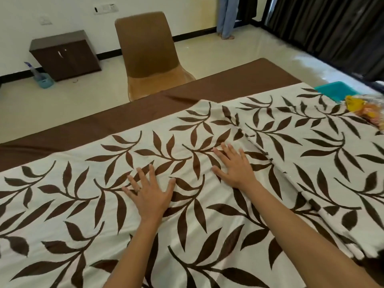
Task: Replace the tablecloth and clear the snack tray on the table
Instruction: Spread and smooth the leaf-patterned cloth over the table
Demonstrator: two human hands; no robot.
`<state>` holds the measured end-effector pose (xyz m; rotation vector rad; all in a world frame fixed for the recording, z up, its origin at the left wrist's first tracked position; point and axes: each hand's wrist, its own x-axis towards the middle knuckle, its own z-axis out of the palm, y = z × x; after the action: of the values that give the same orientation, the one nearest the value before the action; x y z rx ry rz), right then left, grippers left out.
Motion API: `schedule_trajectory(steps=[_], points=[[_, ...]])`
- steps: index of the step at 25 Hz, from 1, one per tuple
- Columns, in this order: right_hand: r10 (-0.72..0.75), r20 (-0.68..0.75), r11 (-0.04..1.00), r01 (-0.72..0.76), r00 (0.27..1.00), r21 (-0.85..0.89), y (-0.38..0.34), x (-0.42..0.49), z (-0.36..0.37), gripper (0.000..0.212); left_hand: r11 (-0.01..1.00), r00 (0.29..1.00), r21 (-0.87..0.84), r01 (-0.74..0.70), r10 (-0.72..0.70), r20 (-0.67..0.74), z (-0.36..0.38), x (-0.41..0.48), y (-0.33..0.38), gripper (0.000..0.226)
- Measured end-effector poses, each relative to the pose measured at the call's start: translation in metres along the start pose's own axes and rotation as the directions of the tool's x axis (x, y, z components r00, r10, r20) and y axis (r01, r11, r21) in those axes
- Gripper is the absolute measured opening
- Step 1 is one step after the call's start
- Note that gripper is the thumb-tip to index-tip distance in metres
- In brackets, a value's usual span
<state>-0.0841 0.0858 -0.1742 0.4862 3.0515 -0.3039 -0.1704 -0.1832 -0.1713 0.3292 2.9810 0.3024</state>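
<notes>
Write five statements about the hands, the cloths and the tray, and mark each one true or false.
1. The left hand and right hand lie flat on the leaf-print cloth. True.
2. The leaf-print cloth hides the brown cloth completely. False: a brown strip shows along the far side.
3. The left hand wears a ring. True.
4. The teal tray sits directly in front of the chair. False: it is at the far right, well away from the chair.
5. The leaf-print cloth lies smooth everywhere. False: a fold runs just right of the right hand.
</notes>
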Motion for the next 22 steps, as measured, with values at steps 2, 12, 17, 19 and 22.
schedule_trajectory(steps=[2,12,17,19,22], points=[[0.009,0.017,1.000,-0.008,1.000,-0.014,0.021,-0.002,-0.006,0.069,1.000,1.000,0.006,0.010,-0.010,-0.011,0.005,0.000,0.023,0.090],[0.285,-0.083,0.953,-0.292,0.955,-0.081,0.151,-0.111,-0.046,0.071,0.999,0.997,-0.048,0.021,-0.024,-0.070,-0.002,-0.113,-0.004,0.088],[0.386,0.105,0.923,-0.384,0.917,-0.041,0.188,-0.101,-0.045,0.090,0.994,0.994,-0.007,0.106,-0.106,-0.035,0.013,-0.124,-0.006,0.091],[0.363,0.078,0.932,-0.360,0.929,-0.048,0.191,-0.083,-0.045,0.091,0.993,0.992,0.001,0.116,-0.115,-0.057,0.016,-0.123,-0.002,0.090],[0.324,0.120,0.946,-0.320,0.938,-0.054,0.197,-0.057,-0.051,0.091,0.989,0.988,-0.006,0.145,-0.145,-0.058,0.016,-0.124,0.006,0.088]])
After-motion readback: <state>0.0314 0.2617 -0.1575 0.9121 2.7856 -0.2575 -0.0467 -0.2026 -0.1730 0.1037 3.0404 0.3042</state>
